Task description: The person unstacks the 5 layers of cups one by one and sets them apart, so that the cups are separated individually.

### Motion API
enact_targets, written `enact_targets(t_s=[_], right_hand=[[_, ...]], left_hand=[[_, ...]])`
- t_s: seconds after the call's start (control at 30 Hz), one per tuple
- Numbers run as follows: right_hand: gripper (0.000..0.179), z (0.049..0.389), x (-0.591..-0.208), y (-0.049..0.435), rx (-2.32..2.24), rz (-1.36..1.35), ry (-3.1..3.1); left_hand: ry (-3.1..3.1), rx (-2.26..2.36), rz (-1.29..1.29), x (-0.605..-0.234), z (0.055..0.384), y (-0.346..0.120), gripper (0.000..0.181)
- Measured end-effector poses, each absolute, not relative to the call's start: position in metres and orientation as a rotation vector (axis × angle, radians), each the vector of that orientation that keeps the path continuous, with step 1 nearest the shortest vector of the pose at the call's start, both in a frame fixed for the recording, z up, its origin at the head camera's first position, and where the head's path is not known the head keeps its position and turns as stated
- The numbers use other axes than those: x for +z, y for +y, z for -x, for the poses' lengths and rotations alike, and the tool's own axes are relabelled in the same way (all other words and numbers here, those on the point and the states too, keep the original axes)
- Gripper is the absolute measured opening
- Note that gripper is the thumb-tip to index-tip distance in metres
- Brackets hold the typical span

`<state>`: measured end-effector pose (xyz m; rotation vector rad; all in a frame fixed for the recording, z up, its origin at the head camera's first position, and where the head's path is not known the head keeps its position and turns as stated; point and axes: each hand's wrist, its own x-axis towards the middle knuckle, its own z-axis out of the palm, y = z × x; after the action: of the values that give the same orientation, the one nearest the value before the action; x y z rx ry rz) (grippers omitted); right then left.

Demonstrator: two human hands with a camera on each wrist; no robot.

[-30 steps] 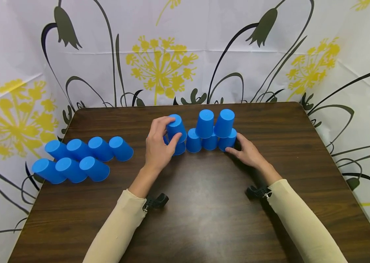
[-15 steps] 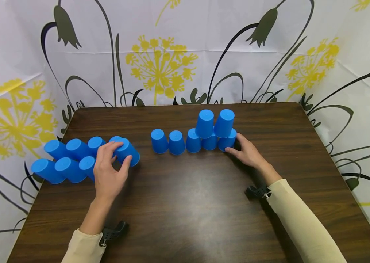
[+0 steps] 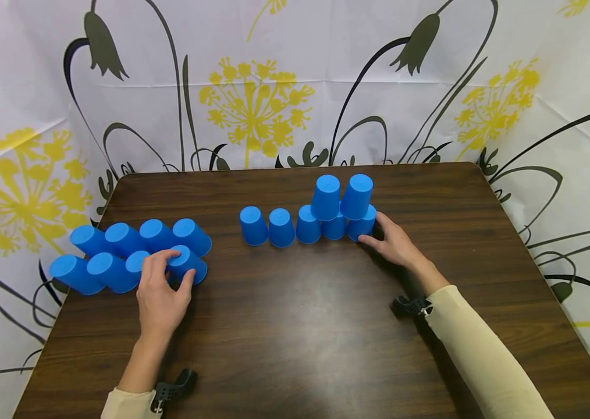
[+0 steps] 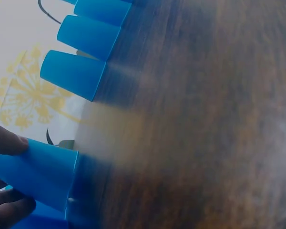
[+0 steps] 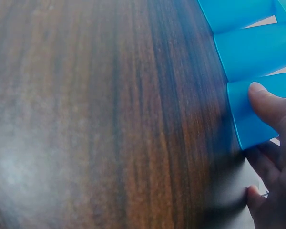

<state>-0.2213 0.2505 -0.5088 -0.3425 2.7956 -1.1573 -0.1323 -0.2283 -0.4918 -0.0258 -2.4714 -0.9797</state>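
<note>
At the right end of the left group's front row, my left hand (image 3: 160, 299) holds an upside-down blue cup (image 3: 188, 265) between thumb and fingers. In the left wrist view the same cup (image 4: 43, 174) has its rim close to the tabletop. My right hand (image 3: 397, 241) grips the rightmost bottom cup (image 3: 364, 227) of the far row, its thumb on the near side in the right wrist view. Two upper cups, one on the left (image 3: 326, 198) and one on the right (image 3: 357, 196), stand upside down on that row's right part. The row's left end cup (image 3: 254, 227) bears nothing.
Several more upside-down blue cups (image 3: 109, 272) stand in two rows at the table's left side. The brown wooden table (image 3: 316, 326) ends at the back against a white flowered cloth (image 3: 326, 116). Both wrists wear black straps (image 3: 411, 306).
My left hand has lifted a cup off the left part of the far row and carried it leftward to the front row of the left group. The right hand has stayed put.
</note>
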Motion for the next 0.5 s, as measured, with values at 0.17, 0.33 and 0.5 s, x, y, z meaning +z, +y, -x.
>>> enact_targets(t_s=[0.17,0.33,0.5], right_hand=[[0.072,0.2211,-0.5088,0.2504,-1.164,0.357,2.798],[0.072,0.2205,-0.5085,0.2502,-1.172,0.364,2.797],[0.072,0.2205,-0.5081,0.2499,-1.179,0.375,2.801]], left_hand=[[-2.474,-0.982,0.003,-0.4938,0.1315,-0.2296,0.047],[-2.474,-0.990,-0.001,-0.4961,0.1303,-0.2308,0.045],[-2.459,-0.989,-0.008,-0.4974,0.1288,-0.2309,0.045]])
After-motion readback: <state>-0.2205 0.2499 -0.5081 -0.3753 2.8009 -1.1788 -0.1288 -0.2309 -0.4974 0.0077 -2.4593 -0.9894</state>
